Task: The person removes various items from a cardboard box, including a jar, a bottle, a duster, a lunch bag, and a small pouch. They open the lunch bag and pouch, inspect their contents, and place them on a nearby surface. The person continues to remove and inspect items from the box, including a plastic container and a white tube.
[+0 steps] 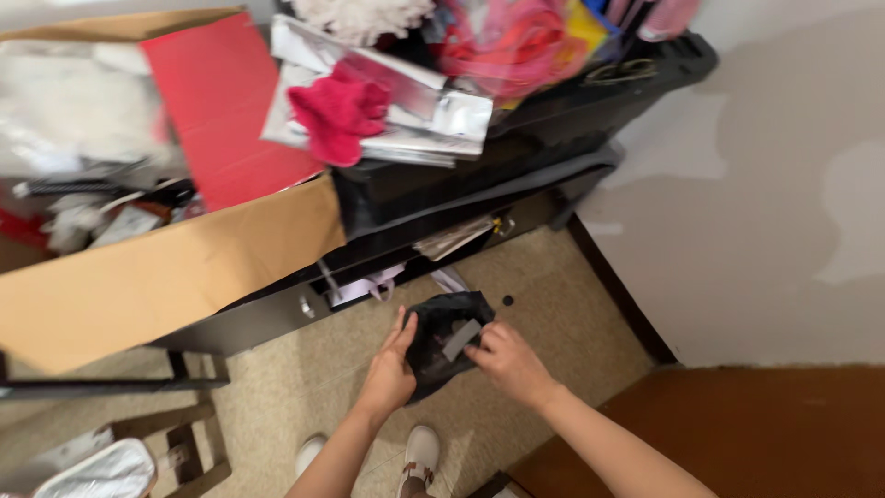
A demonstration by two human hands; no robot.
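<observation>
Both my hands hold a small black cloth bundle [441, 343] low over the speckled floor, in front of a dark cabinet. My left hand [390, 371] grips its left side with the thumb up along the edge. My right hand [505, 361] pinches its right side, next to a grey tag or strip [460, 338] on the cloth. My white shoes [419, 452] show below the hands.
A dark cabinet [516, 157] piled with red and pink cloth [339, 112] and silver packets stands ahead. An open cardboard box [147, 277] full of items juts out at left. A grey patched wall [756, 212] lies right, a brown surface [765, 433] bottom right.
</observation>
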